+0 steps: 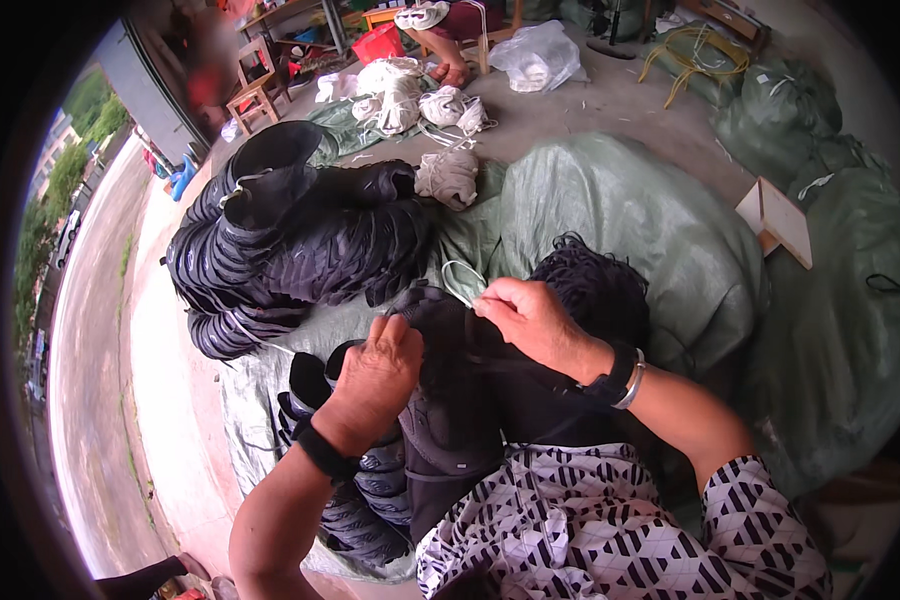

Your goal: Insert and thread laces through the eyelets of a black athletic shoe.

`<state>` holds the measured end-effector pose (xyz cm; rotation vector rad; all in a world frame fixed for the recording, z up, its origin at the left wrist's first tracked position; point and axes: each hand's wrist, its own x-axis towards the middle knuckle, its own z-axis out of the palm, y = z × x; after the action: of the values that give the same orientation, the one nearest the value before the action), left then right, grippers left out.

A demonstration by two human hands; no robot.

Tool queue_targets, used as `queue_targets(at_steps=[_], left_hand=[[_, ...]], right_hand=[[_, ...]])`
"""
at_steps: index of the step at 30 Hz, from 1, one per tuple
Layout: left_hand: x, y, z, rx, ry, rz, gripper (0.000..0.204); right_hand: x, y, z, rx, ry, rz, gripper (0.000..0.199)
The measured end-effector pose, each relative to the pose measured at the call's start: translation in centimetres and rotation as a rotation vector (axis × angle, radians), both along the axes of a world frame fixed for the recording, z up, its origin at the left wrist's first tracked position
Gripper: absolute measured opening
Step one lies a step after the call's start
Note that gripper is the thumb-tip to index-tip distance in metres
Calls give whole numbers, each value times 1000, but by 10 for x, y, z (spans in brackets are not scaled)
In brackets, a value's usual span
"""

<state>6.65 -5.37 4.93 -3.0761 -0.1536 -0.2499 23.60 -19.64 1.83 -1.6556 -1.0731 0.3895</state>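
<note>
In front of me lies a dark shoe upper on my lap. My right hand is closed in a pinch on a white cord, which loops up beyond the fingertips. My left hand is closed just left of the dark upper; what its fingers hold is hidden. Beneath and beside the left wrist lies a nested row of black shoe uppers. Past my right hand sits a heap of dark laces.
A big pile of black uppers tied with white cord lies ahead left. Green woven sacks spread ahead and right. White bundles, a wooden chair and another person's hand are farther off. A wooden box rests at right.
</note>
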Motion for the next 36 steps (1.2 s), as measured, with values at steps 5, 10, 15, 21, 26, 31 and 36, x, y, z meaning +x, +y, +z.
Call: queue_targets(at_steps=[5,10,15,21,26,31,36], left_hand=[[-10,3,11,-87,-101,55,27],[9,-2,-9,-47,-32,125,34],[-4,8,-2,-418,-47,127,22],[-22,6,7,-706,-263,249,30],[-15,7,13,-345,-124,96,33],[-12,13,13,-268,-191,-8,18],[-29,59,18,-117,-418,226,11]], right_hand=[[-1,-22,19,-215,-147,144,38],[-36,-3,18,-394,-521,192,36],[-20,-9,4,-227,-310,246,28],[17,-36,26,-428,465,430,27],[16,-36,9,-137,141,464,25],[11,-29,17,98,146,440,25],[21,-20,22,250,873,500,46]])
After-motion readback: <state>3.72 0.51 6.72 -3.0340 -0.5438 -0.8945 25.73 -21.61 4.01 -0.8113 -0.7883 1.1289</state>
